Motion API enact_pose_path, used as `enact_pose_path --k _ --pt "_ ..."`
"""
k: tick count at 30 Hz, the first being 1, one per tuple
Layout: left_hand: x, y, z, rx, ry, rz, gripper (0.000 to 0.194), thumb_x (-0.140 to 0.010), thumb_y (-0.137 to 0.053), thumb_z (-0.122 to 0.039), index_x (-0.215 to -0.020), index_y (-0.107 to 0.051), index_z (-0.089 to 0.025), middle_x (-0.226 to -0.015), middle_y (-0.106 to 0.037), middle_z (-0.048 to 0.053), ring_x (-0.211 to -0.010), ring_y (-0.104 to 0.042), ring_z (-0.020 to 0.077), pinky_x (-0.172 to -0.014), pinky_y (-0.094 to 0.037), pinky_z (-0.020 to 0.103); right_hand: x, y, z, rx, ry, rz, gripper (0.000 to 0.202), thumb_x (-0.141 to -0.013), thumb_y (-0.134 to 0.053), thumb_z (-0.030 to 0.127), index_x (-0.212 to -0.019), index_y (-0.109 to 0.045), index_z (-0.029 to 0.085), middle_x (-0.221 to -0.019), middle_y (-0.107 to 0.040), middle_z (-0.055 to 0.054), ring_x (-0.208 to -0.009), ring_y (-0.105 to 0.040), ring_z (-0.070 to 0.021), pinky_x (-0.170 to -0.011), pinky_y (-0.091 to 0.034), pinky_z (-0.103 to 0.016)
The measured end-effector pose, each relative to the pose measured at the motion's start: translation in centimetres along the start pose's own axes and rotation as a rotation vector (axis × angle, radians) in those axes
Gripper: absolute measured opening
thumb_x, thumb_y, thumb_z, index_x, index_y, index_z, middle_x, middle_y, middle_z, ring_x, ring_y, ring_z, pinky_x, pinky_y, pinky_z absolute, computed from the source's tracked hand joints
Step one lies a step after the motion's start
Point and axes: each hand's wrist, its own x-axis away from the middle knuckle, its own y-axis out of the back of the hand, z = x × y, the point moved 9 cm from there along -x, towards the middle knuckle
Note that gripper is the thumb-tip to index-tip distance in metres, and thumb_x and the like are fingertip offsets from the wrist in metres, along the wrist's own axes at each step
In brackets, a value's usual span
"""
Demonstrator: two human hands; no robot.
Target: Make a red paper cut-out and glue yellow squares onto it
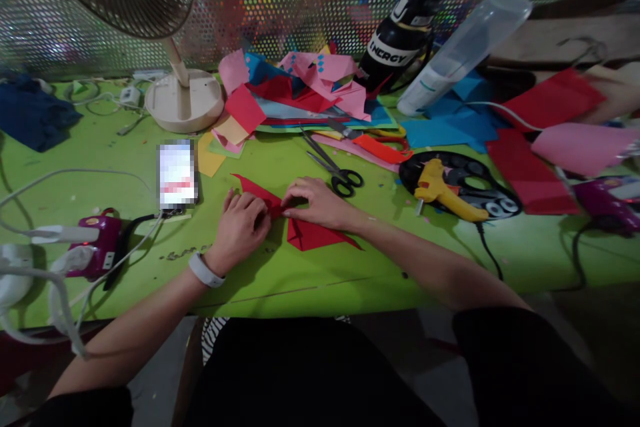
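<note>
Both hands are on a folded piece of red paper (315, 235) that lies on the green tabletop, pointed corners sticking out at the upper left and lower right. My left hand (241, 227) has its fingers curled over the paper's left part. From the right, my right hand (317, 201) pinches the paper near its middle, thumb and fingertips together. The fingers cover the centre of the folds. Just beyond my right hand lies a pair of black-handled scissors (345, 180), blades pointing away to the left.
A phone (177, 173) and purple power strip (95, 247) with cables lie left. A fan (184, 100), paper scraps (320, 77), black bottle (393, 47) and clear plastic container (463, 53) stand behind. Right are a yellow glue gun (440, 188) on a black tray and another person's hand (617, 90).
</note>
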Motion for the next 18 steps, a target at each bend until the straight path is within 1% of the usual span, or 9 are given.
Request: enact_pose_path --k 7,11,13,16,18 --pt "0.13 -0.2 0.22 0.021 0.028 0.03 0.01 -0.089 -0.052 -0.026 -0.082 -0.055 -0.021 -0.084 -0.059 0.004 -0.084 -0.055 0.0223 -0.103 -0.036 0.051 -0.27 -0.13 0.04 0.024 -0.01 -0.048 0.016 -0.079 -0.075 0.035 -0.085 -0.07 0.021 -0.09 -0.065 -0.004 -0.094 -0.056 -0.0208 -0.083 -0.033 -0.036" --pt "0.21 -0.1 0.44 0.064 0.031 0.037 0.009 -0.089 -0.053 -0.027 -0.083 -0.055 -0.02 -0.085 -0.06 0.004 -0.085 -0.056 0.0216 -0.103 -0.035 0.052 -0.21 -0.19 0.07 0.025 -0.027 -0.058 0.016 -0.079 -0.075 0.036 -0.084 -0.07 0.021 -0.09 -0.065 -0.003 -0.095 -0.056 -0.0207 -0.083 -0.033 -0.035" --pt "0.24 0.13 0.53 0.1 0.02 0.031 0.011 -0.089 -0.055 -0.031 -0.086 -0.056 -0.02 -0.086 -0.061 0.003 -0.086 -0.057 0.0213 -0.104 -0.035 0.052 -0.14 -0.19 0.09 0.022 -0.034 -0.055 0.014 -0.08 -0.074 0.035 -0.084 -0.07 0.022 -0.09 -0.065 -0.003 -0.096 -0.056 -0.0207 -0.083 -0.033 -0.036" --pt "0.29 0.45 0.67 0.158 0.003 0.032 0.02 -0.086 -0.061 -0.039 -0.094 -0.057 -0.02 -0.089 -0.063 0.004 -0.089 -0.059 0.0217 -0.107 -0.033 0.054 -0.08 -0.09 0.11 0.016 -0.035 -0.059 0.012 -0.08 -0.074 0.033 -0.083 -0.071 0.022 -0.091 -0.065 -0.003 -0.095 -0.056 -0.0204 -0.084 -0.033 -0.036" --pt "0.3 0.55 0.83 0.187 0.009 0.04 0.024 -0.085 -0.062 -0.041 -0.095 -0.057 -0.02 -0.089 -0.064 0.004 -0.088 -0.059 0.0214 -0.107 -0.033 0.054 -0.11 -0.1 0.13 0.005 -0.028 -0.056 0.012 -0.08 -0.074 0.033 -0.082 -0.071 0.022 -0.09 -0.064 -0.003 -0.094 -0.057 -0.0199 -0.084 -0.034 -0.036"
